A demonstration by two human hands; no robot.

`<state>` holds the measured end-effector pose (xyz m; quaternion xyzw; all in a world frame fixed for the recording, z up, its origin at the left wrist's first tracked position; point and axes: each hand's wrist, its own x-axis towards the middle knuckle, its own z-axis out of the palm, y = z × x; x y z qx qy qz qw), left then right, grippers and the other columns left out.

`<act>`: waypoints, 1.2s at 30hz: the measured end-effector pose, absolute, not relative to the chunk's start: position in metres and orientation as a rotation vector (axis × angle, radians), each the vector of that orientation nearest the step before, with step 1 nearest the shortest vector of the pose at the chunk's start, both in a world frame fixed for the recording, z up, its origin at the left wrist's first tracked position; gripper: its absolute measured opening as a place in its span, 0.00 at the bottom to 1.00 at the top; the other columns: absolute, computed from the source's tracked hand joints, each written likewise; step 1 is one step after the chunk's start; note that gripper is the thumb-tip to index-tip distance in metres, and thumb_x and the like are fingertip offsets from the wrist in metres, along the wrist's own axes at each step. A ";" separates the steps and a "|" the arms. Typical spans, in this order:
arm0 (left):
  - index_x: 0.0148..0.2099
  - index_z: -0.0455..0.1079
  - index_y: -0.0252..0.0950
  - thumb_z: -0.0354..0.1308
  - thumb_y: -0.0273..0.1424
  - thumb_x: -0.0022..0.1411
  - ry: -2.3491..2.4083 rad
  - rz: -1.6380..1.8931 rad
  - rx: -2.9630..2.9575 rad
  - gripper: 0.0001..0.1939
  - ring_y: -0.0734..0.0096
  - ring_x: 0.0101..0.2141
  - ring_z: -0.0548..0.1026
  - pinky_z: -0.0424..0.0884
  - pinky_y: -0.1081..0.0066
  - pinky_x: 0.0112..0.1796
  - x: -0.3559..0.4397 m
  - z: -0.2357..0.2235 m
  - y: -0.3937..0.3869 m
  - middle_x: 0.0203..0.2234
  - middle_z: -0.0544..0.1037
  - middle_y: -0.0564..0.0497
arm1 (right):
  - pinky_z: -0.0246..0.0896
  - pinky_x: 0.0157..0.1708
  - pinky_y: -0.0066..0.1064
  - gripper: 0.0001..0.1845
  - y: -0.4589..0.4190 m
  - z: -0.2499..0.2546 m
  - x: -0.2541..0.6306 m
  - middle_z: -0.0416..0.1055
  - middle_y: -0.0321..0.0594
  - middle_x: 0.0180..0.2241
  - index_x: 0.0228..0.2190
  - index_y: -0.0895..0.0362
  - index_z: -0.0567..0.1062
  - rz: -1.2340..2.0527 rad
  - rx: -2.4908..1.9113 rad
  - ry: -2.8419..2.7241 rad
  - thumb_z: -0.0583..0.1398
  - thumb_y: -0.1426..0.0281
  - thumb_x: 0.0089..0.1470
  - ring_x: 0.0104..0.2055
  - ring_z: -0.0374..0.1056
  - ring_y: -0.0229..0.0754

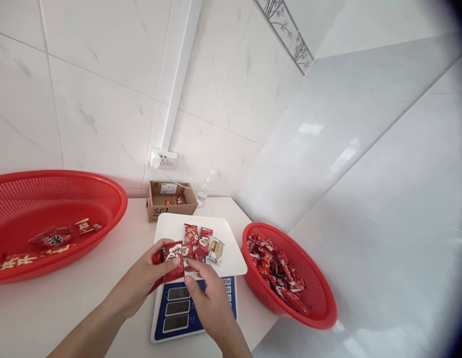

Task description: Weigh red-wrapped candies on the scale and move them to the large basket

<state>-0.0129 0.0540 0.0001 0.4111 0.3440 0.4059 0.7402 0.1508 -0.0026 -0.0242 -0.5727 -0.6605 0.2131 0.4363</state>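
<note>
My left hand [156, 268] is closed around red snack packets [173, 253] with pale lettering, held over the front left of a white scale pan. Close by on the right, my right hand [208, 291] has its thumb and index finger apart, nothing visibly gripped between them; its fingertips are near the packets. On the scale pan [219, 226] lie several red packets [203, 241] and one yellow-and-white packet [216, 250]. Below the pan is the scale's blue panel [195, 323] with its displays and keys, partly covered by my right hand.
A large red basket [112, 184] with some packets stands at left. Another red basket [326, 298], holding many red packets, is at right by the table edge. Behind the scale are a cardboard box [160, 213], a clear plastic bottle [204, 189] and a wall socket [166, 159] with a cable.
</note>
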 end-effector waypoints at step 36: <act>0.35 0.72 0.36 0.53 0.42 0.60 0.731 1.304 0.833 0.14 0.82 0.14 0.53 0.49 0.79 0.15 -0.033 0.013 0.063 0.16 0.62 0.56 | 0.65 0.38 0.36 0.18 -0.011 -0.015 0.202 0.74 0.39 0.32 0.32 0.56 0.72 0.570 -1.433 -0.981 0.62 0.54 0.48 0.35 0.69 0.43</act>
